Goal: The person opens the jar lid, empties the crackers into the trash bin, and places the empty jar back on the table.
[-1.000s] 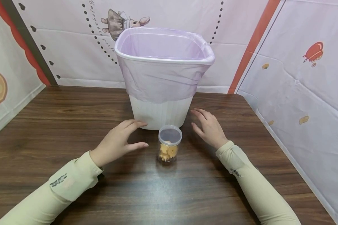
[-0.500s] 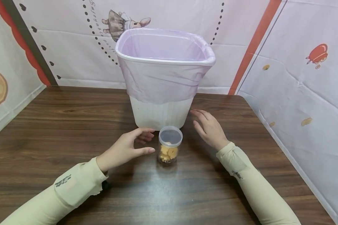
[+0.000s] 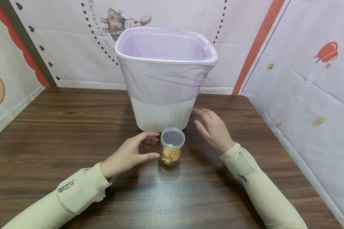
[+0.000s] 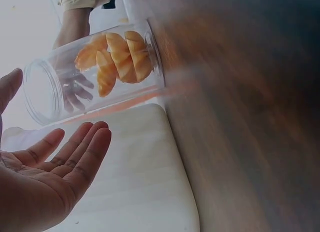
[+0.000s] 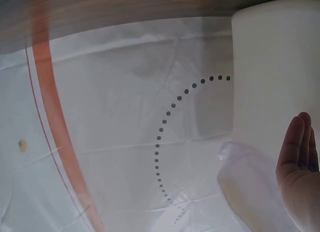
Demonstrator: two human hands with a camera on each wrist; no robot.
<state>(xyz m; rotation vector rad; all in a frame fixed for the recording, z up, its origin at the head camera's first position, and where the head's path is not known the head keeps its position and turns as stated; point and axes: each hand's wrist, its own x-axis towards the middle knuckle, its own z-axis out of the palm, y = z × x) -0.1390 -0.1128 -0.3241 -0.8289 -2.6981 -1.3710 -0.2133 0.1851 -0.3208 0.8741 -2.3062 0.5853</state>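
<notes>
A clear plastic jar (image 3: 172, 147) with a translucent top stands upright on the table. Yellow-orange pieces with scalloped edges (image 4: 118, 57), perhaps biscuits, lie in its lower part. My left hand (image 3: 130, 155) is just left of the jar, thumb and fingers spread toward it. In the left wrist view a gap shows between the fingers and the jar. My right hand (image 3: 213, 130) hovers or rests to the right of the jar, near the bin's lower right side, holding nothing. Its fingers are loosely bent. Whether it touches the table cannot be told.
A white bin (image 3: 163, 117) lined with a pale purple bag (image 3: 166, 82) stands right behind the jar. The dark wood table (image 3: 60, 127) reaches to printed cloth walls (image 3: 301, 86) at the back and sides.
My left hand has moved right, closer to the jar, its fingers bending more around the near space. My right hand has hardly moved. The jar and bin stay in place.
</notes>
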